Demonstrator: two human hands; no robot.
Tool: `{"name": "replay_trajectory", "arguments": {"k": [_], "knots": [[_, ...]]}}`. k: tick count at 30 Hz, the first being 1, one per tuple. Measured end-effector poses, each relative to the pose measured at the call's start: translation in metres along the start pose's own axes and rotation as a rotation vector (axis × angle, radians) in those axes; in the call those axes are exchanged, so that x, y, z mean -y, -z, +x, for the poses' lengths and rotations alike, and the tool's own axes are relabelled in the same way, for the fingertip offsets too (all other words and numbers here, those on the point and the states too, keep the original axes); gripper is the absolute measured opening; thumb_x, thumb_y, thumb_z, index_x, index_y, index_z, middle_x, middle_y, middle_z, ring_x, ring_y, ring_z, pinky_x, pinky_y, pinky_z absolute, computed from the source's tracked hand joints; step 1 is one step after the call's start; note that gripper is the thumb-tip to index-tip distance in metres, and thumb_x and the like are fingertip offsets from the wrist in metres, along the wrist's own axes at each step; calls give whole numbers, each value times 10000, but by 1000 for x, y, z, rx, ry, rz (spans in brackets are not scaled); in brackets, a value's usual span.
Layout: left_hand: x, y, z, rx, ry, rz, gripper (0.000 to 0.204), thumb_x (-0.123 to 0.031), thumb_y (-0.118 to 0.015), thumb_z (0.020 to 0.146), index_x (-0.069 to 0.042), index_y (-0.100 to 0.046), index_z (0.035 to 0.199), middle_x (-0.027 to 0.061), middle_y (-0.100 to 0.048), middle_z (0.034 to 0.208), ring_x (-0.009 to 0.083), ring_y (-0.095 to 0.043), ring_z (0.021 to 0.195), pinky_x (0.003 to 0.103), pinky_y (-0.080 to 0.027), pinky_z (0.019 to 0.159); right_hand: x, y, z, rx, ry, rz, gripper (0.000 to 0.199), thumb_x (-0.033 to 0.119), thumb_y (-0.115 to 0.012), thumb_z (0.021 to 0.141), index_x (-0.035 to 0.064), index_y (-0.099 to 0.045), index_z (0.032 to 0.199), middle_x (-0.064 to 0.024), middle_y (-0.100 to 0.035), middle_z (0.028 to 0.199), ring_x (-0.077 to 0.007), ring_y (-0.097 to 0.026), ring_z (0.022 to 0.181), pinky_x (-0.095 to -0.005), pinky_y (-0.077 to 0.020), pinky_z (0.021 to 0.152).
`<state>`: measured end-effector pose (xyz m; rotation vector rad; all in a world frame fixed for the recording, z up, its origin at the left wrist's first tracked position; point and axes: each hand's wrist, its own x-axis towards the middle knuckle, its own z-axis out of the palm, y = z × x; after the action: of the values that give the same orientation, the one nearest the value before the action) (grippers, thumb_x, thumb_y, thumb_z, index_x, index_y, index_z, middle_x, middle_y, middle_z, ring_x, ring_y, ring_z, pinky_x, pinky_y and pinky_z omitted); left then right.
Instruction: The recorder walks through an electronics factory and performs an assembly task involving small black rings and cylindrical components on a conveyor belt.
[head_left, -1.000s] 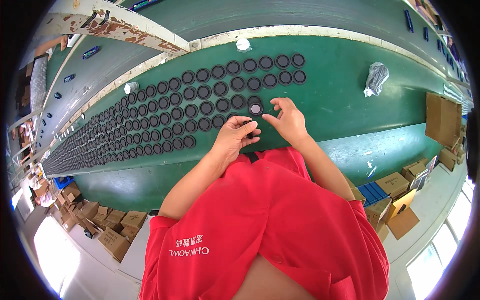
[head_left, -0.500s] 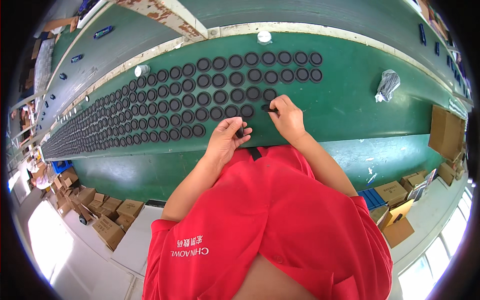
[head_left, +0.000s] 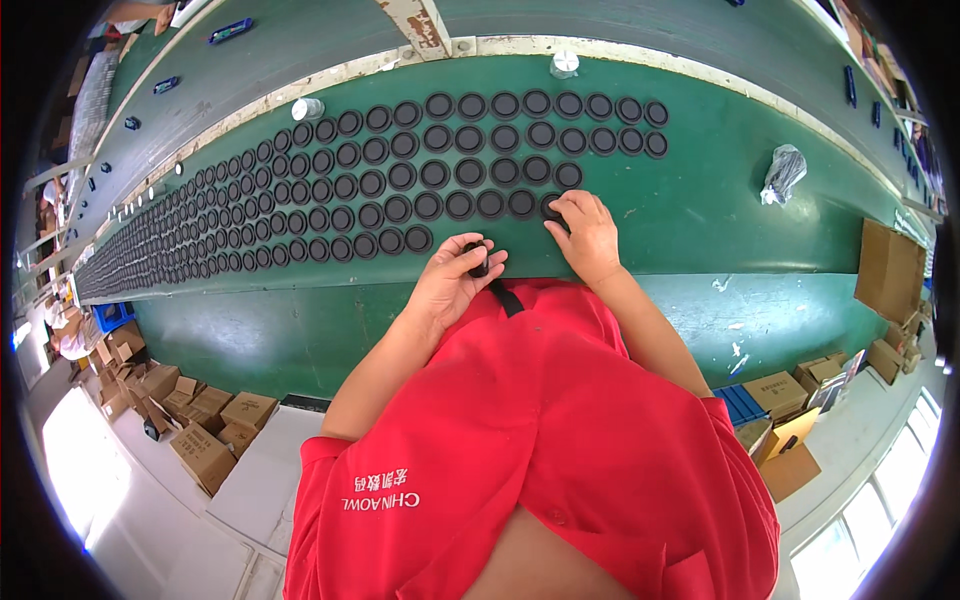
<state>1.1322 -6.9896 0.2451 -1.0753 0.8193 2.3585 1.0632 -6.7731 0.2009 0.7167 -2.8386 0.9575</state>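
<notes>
Black round caps (head_left: 505,138) with raised rims lie flat in several long rows on a green table. At the right end of a near row, my right hand (head_left: 590,238) pinches one black cap (head_left: 550,206), which lies flat against the tabletop and is partly covered by the fingers. Closer to my body, my left hand (head_left: 450,283) is closed round one or more black caps (head_left: 479,262), held above the table's near edge; the fingers hide how many.
A crumpled clear plastic bag (head_left: 784,174) lies at the right of the table. White round containers (head_left: 564,65) stand along the back ledge, beside a chipped metal post (head_left: 418,27). Cardboard boxes (head_left: 205,455) sit behind me on both sides. Beyond the ledge, blue items lie on another surface.
My right hand has brought its cap from a tilted hold down flat at the row's end. My left hand keeps its hold, turned slightly. The whole view has shifted a little.
</notes>
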Motion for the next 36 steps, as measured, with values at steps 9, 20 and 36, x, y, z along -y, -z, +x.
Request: {"name": "replay_trajectory", "arguments": {"k": [9, 20, 36], "knots": [[5, 7, -15, 75, 115, 91, 261, -81, -676, 833, -75, -480, 1006, 80, -522, 968, 174, -589, 887, 377, -560, 811, 75, 10, 2, 555, -496, 968, 239, 164, -781, 724, 47, -603, 832, 16, -563, 721, -64, -513, 639, -217, -432, 575], [4, 47, -35, -207, -165, -34, 163, -38, -614, 855, -44, -504, 974, 105, -585, 930, 231, -617, 899, 363, -589, 738, 82, -29, 0, 701, -706, 1152, 106, 99, -651, 849, 26, -575, 860, -5, -606, 724, -51, -575, 651, -199, -450, 555], [9, 66, -56, -122, -98, -279, 84, -114, -543, 896, -70, -473, 912, 111, -581, 928, 268, -635, 924, 411, -557, 789, 109, -35, 26, 508, -457, 497, 272, 230, -700, 787, 4, -585, 888, -42, -604, 655, -131, -580, 594, -267, -454, 560]]}}
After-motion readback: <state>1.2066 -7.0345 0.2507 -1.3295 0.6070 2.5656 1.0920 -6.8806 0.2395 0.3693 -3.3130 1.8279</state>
